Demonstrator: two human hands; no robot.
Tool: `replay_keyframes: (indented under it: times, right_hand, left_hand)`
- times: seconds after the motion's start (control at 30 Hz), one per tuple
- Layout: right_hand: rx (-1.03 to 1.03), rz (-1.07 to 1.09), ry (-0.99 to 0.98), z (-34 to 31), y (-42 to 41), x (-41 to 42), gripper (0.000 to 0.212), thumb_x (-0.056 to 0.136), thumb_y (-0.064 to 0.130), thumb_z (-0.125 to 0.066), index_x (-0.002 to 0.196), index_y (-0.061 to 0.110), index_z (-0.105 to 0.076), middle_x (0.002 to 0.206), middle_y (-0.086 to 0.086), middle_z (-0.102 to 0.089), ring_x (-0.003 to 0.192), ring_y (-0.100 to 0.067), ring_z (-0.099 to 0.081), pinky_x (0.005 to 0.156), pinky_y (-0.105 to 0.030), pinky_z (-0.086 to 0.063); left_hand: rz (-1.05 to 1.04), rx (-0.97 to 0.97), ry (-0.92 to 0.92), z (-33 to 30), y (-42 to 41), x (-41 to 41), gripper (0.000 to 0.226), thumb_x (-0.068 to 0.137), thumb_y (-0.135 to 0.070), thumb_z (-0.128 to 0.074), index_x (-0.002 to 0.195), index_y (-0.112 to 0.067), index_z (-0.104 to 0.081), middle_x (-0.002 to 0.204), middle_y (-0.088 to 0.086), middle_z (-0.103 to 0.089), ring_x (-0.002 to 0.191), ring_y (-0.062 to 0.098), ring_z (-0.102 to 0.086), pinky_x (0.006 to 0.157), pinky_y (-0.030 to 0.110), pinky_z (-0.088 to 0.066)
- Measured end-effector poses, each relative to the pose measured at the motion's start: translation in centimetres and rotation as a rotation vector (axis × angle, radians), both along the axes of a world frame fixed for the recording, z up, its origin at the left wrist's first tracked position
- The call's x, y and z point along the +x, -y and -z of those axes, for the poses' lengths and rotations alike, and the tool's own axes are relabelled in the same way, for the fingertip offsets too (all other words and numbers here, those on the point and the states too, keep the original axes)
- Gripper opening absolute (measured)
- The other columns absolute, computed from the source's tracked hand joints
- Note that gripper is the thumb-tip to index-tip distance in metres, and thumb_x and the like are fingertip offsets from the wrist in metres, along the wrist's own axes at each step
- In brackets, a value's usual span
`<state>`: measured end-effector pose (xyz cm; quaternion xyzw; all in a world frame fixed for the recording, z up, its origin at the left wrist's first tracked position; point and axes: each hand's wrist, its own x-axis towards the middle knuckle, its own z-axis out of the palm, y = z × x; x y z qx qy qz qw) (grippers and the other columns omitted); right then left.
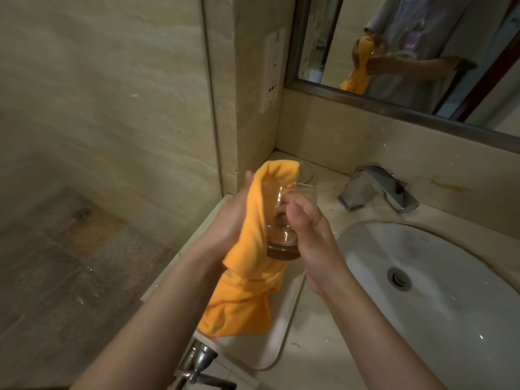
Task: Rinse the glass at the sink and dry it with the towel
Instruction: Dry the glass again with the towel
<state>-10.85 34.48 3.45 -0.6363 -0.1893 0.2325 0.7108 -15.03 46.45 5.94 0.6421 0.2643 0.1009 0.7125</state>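
Observation:
A clear drinking glass point(284, 220) is held upright above the counter, left of the basin. My right hand point(312, 235) grips its right side, fingers curled round the wall. An orange towel point(253, 263) wraps the glass's left side, rises over the rim and hangs down in a long fold. My left hand point(228, 218) presses the towel against the glass from the left, with fingertips showing above the cloth. The towel hides the glass's left wall.
The white oval sink point(422, 277) with its drain point(399, 278) lies to the right. A chrome faucet point(377, 190) stands behind it. A mirror point(408, 52) above reflects the person. A glass shower partition is on the left, and a metal handle point(197, 361) below.

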Motion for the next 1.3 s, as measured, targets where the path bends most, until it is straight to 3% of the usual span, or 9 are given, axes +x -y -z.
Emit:
replay_keyframes:
  times: [0.2, 0.37, 0.47, 0.57, 0.7, 0.87, 1.0, 1.13, 1.3]
  right_hand:
    - [-0.2, 0.066, 0.143, 0.5, -0.8, 0.7, 0.092, 0.055, 0.086, -0.051, 0.121, 0.022, -0.054, 0.113, -0.001, -0.062, 0.102, -0.008, -0.06, 0.09, -0.027, -0.05]
    - [-0.259, 0.146, 0.165, 0.4, -1.0, -0.5, 0.076, 0.064, 0.066, -0.041, 0.125, 0.021, -0.033, 0.113, 0.01, -0.047, 0.096, 0.005, -0.048, 0.069, -0.004, -0.041]
    - [-0.192, 0.14, 0.101, 0.4, -0.6, -0.7, 0.072, 0.056, 0.061, -0.053, 0.117, 0.027, -0.035, 0.104, 0.014, -0.048, 0.091, 0.008, -0.05, 0.073, -0.004, -0.045]
    - [-0.134, 0.074, 0.09, 0.4, -0.1, -0.5, 0.062, 0.058, 0.07, -0.061, 0.104, 0.03, -0.049, 0.097, 0.012, -0.056, 0.081, 0.011, -0.057, 0.07, -0.008, -0.047]
    - [-0.162, -0.011, 0.14, 0.5, -0.3, -0.1, 0.104, 0.041, 0.087, -0.058, 0.119, 0.018, -0.054, 0.101, 0.009, -0.063, 0.09, 0.004, -0.062, 0.072, -0.011, -0.047]
    - [-0.241, 0.04, 0.117, -0.2, -0.4, 0.5, 0.082, 0.064, 0.077, -0.048, 0.129, 0.028, -0.044, 0.124, 0.009, -0.051, 0.111, -0.006, -0.051, 0.075, -0.012, -0.039]
    - [-0.22, 0.095, 0.122, -0.2, -0.8, -0.4, 0.077, 0.063, 0.063, -0.046, 0.13, 0.026, -0.035, 0.119, 0.008, -0.047, 0.108, -0.006, -0.051, 0.081, -0.014, -0.043]
    - [-0.148, 0.076, 0.073, -0.1, -0.7, -1.0, 0.059, 0.057, 0.054, -0.058, 0.108, 0.034, -0.037, 0.101, 0.017, -0.048, 0.084, 0.015, -0.053, 0.082, -0.019, -0.048]
    - [-0.098, -0.027, 0.002, 0.1, 0.1, -0.7, 0.056, 0.056, 0.061, -0.07, 0.102, 0.037, -0.048, 0.107, 0.008, -0.058, 0.095, -0.003, -0.059, 0.064, -0.01, -0.049]
  left_hand:
    - [-0.132, -0.097, 0.001, -0.1, 0.6, -0.1, 0.047, 0.097, -0.045, -0.034, 0.07, -0.019, -0.061, 0.056, -0.006, -0.063, 0.044, -0.002, -0.06, 0.049, 0.018, -0.049]
    - [-0.146, 0.097, 0.075, 0.3, 2.6, -0.6, 0.042, 0.098, -0.05, -0.02, 0.123, -0.033, -0.048, 0.098, -0.016, -0.058, 0.08, -0.005, -0.052, 0.075, 0.012, -0.043]
    - [-0.067, 0.221, 0.154, 0.3, 2.7, -1.2, 0.032, 0.099, -0.045, -0.019, 0.111, -0.038, -0.047, 0.089, -0.028, -0.047, 0.07, -0.023, -0.044, 0.068, -0.003, -0.036]
    - [-0.04, 0.149, 0.083, 0.2, 1.3, -1.2, 0.042, 0.097, -0.05, -0.024, 0.081, -0.031, -0.059, 0.077, -0.015, -0.055, 0.071, -0.009, -0.054, 0.075, 0.013, -0.046]
    - [-0.008, -0.071, 0.059, 0.2, -0.7, -0.7, 0.023, 0.101, -0.03, -0.027, 0.094, -0.026, -0.048, 0.087, -0.014, -0.048, 0.077, -0.001, -0.05, 0.059, 0.003, -0.046]
    - [-0.173, -0.143, 0.042, 0.0, 0.5, -0.6, 0.042, 0.095, -0.049, -0.033, 0.084, -0.02, -0.062, 0.078, 0.001, -0.066, 0.061, 0.004, -0.061, 0.051, 0.016, -0.05]
    - [-0.227, -0.021, -0.008, -0.3, 2.2, -0.9, 0.055, 0.096, -0.054, -0.022, 0.125, -0.021, -0.055, 0.115, 0.007, -0.061, 0.101, 0.017, -0.058, 0.083, 0.029, -0.047]
    - [-0.085, 0.117, 0.127, 0.5, 2.5, -1.5, 0.056, 0.09, -0.062, -0.02, 0.115, -0.03, -0.058, 0.119, 0.004, -0.062, 0.108, 0.012, -0.059, 0.102, 0.039, -0.043]
    - [0.18, 0.135, 0.125, -0.1, 0.3, -1.6, 0.062, 0.083, -0.064, -0.026, 0.109, -0.021, -0.063, 0.111, 0.013, -0.067, 0.107, 0.023, -0.063, 0.1, 0.042, -0.047]
